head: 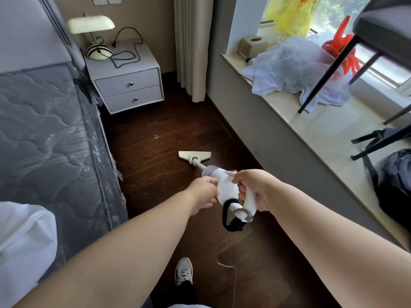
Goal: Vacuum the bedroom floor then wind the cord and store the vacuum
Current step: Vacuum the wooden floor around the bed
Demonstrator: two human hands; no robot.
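While running from lower centre of the frame up toward its middle, long dark floor strip between mattress at left and window ledge at right. Stick vacuum aimed away up-frame, long axis slightly left, nozzle head flat on boards beyond both hands. Right hand wrapped round rear handle; left hand curled against motor body, nearer the nozzle. Thin cord trailing below.
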